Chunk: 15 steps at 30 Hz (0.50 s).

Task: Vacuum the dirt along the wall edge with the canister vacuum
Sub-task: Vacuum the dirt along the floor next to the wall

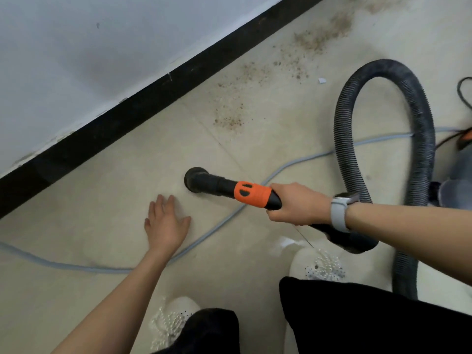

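Observation:
My right hand (296, 205) grips the black vacuum handle just behind its orange collar (251, 194). The round black nozzle (195, 178) points down at the pale tiled floor, some way out from the black baseboard (143, 108). Brown dirt (229, 118) lies scattered along the wall edge, beyond the nozzle to the upper right, with a denser patch (316, 37) farther on. My left hand (164, 223) hovers with fingers spread over the floor, left of the nozzle. The ribbed black hose (419, 129) loops up on the right to the canister (459, 172), half out of frame.
A grey power cable (204, 238) snakes across the floor under the nozzle and past my left wrist. A thin black cord (462, 93) lies at the right edge. My white shoes (316, 264) and black trouser legs fill the bottom. A paper scrap (322, 80) lies near the dirt.

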{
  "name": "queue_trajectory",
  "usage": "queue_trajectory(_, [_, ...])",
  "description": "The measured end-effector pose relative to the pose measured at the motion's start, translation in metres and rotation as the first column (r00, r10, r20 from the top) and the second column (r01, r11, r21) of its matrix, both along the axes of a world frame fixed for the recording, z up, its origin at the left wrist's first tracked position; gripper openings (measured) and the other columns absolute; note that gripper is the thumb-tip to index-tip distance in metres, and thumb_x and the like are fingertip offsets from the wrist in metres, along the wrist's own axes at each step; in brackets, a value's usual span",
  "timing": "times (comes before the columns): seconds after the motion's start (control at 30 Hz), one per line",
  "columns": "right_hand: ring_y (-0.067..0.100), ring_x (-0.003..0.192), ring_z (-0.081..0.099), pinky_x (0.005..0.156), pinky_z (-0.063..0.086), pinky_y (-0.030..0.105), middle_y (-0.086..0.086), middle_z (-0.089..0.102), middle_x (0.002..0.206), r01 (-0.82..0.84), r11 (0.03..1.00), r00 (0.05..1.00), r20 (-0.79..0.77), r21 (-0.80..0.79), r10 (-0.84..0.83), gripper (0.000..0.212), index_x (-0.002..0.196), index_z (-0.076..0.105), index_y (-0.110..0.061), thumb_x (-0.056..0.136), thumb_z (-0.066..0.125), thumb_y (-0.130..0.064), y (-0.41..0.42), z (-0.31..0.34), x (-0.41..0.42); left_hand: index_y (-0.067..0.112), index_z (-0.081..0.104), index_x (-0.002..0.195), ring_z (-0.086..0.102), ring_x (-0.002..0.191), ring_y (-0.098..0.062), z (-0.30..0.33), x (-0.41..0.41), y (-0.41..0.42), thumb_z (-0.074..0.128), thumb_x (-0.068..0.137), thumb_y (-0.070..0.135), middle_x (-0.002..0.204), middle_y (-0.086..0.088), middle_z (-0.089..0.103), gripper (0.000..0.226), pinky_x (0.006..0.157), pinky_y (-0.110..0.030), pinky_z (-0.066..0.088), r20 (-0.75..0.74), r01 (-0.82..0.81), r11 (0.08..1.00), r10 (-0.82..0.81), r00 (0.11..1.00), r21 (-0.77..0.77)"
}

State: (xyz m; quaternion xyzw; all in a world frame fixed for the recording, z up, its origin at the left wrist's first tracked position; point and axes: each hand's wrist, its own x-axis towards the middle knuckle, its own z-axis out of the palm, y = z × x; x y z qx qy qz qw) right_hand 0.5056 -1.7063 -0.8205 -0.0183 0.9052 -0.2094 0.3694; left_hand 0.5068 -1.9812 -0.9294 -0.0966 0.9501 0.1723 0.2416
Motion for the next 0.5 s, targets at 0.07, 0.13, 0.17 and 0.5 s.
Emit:
queue_trajectory(0.07, [0.023,0.067,0.054,0.058,0.038,0.028,-0.005,0.053,0.070,-0.087,0.995,0.996,0.011,0.055,0.086,0.018,0.080,0.042,-0.027,0.080,0.060,-0.028,0.010,-0.002,0.006,0.016,0.018,0.149,0.001,0.145,-0.027,0.000,0.000,0.010,0.059,0.089,0.036,0.159,-0.008,0.004,0.075,0.115,-0.046,0.014,0.042,-0.018,1.000,0.018,0.999,0.009])
queue_trajectory(0.13, [0.024,0.065,0.057,0.056,0.038,0.027,-0.002,0.055,0.072,0.008,0.996,1.000,-0.021,0.090,-0.006,0.017,0.083,0.045,-0.022,0.080,0.061,-0.026,0.029,-0.002,0.001,0.017,0.015,0.150,-0.001,0.145,-0.027,-0.001,0.003,0.014,0.060,0.088,0.039,0.159,-0.008,0.001,0.080,0.115,-0.046,0.013,0.095,-0.007,1.000,0.008,0.995,-0.005])
queue_trajectory(0.17, [0.022,0.057,0.058,0.051,0.040,0.025,-0.001,0.058,0.068,0.124,0.989,0.991,-0.050,0.079,-0.121,0.016,0.081,0.046,-0.020,0.080,0.061,-0.024,0.039,-0.001,-0.004,0.017,0.014,0.150,-0.003,0.145,-0.027,-0.002,0.004,0.015,0.061,0.087,0.040,0.159,-0.007,-0.001,0.082,0.115,-0.047,0.013,0.114,0.008,1.000,-0.005,0.993,-0.020])
queue_trajectory(0.5, [0.022,0.065,0.049,0.055,0.035,0.029,-0.005,0.048,0.068,-0.195,0.978,0.981,-0.008,0.081,0.196,0.019,0.083,0.041,-0.027,0.078,0.058,-0.032,0.002,-0.004,0.004,0.016,0.043,0.139,0.023,0.138,-0.026,-0.004,0.001,-0.009,0.060,0.089,0.028,0.152,-0.004,0.030,0.053,0.110,-0.043,0.020,-0.111,-0.064,0.998,0.062,0.992,-0.007])
